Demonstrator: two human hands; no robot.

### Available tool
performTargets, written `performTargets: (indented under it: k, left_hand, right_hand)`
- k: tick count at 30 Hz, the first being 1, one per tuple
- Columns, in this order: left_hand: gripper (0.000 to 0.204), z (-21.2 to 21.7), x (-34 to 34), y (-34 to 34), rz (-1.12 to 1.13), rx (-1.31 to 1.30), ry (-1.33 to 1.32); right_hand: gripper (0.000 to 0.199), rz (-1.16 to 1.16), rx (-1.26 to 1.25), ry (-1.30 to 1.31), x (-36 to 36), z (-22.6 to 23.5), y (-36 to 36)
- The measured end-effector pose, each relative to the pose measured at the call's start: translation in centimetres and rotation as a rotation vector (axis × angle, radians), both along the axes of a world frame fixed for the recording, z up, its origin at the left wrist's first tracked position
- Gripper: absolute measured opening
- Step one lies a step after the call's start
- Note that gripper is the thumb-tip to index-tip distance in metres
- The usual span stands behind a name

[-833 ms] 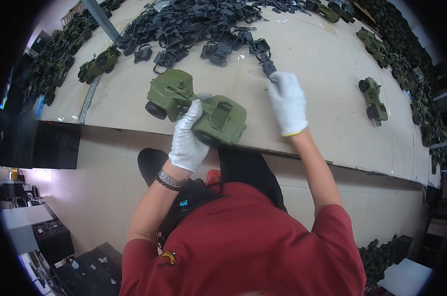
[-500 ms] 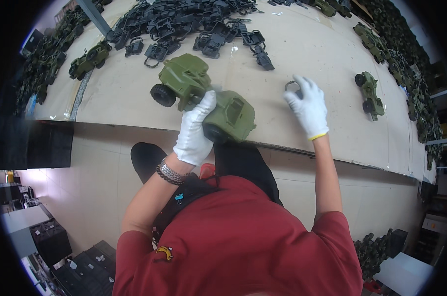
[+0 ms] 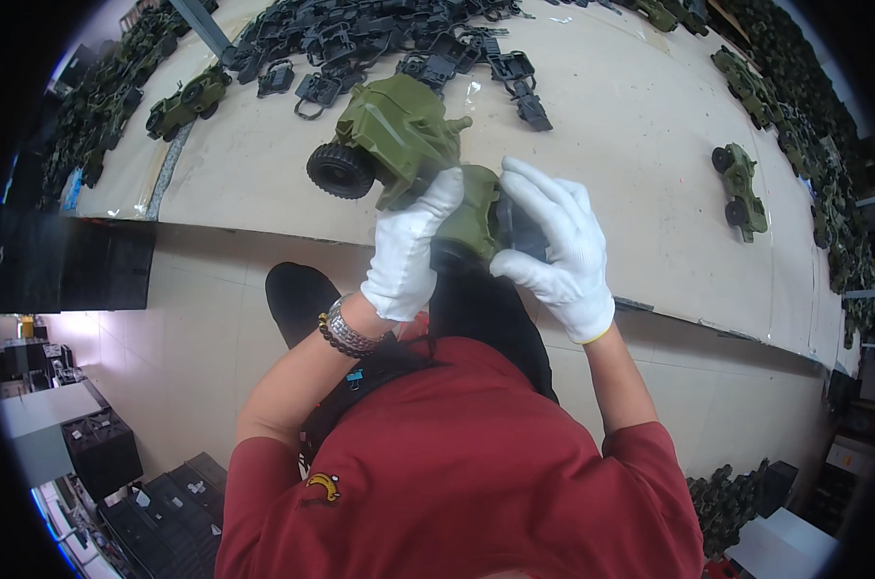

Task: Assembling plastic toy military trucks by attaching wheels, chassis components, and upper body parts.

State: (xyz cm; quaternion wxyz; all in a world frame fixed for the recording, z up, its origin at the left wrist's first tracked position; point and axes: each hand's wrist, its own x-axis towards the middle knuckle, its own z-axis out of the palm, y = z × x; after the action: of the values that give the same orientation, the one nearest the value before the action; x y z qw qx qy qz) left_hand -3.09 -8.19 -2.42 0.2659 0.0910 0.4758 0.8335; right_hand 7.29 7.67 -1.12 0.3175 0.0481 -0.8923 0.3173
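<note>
My left hand point(image 3: 406, 249), in a white glove, grips an olive-green toy army vehicle point(image 3: 396, 125) by its narrow middle, above the table's near edge. One black wheel shows at its left end; the other end faces my right hand point(image 3: 571, 253). Also gloved in white, that hand curls its thumb and fingers round a dark grey plastic part point(image 3: 526, 230), against or close to the vehicle's right end. Fingers hide most of the part, so I cannot tell whether it is joined to the vehicle.
A heap of dark grey plastic parts point(image 3: 336, 41) covers the table's far middle. Single green vehicles stand at left point(image 3: 189, 102) and right point(image 3: 741, 193). Rows of similar vehicles line both sides. A grey metal post point(image 3: 199, 27) rises at the far left. The table's front edge point(image 3: 688, 323) lies beyond my lap.
My right hand has come left and nearer, bringing the dark grey part to the vehicle's right end. The vehicle has turned and shifted slightly right in my left hand.
</note>
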Motion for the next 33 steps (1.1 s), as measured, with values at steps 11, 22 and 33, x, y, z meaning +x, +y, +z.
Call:
performTargets:
  k: [11, 22, 33]
  left_hand:
    - [0.037, 0.9, 0.7, -0.4, 0.009, -0.015, 0.063]
    - [0.030, 0.5, 0.7, 1.9, 0.033, -0.052, 0.159]
    - [0.053, 2.3, 4.5, 3.7, -0.267, 0.238, -0.597]
  right_hand:
    - [0.074, 0.066, 0.064, 0.143, -0.1, -1.2, -0.2]
    - [0.077, 0.102, 0.154, -0.019, 0.6, 0.0, 1.7]
    - [0.077, -0.201, 0.101, 0.415, 0.6, 1.6, 0.8]
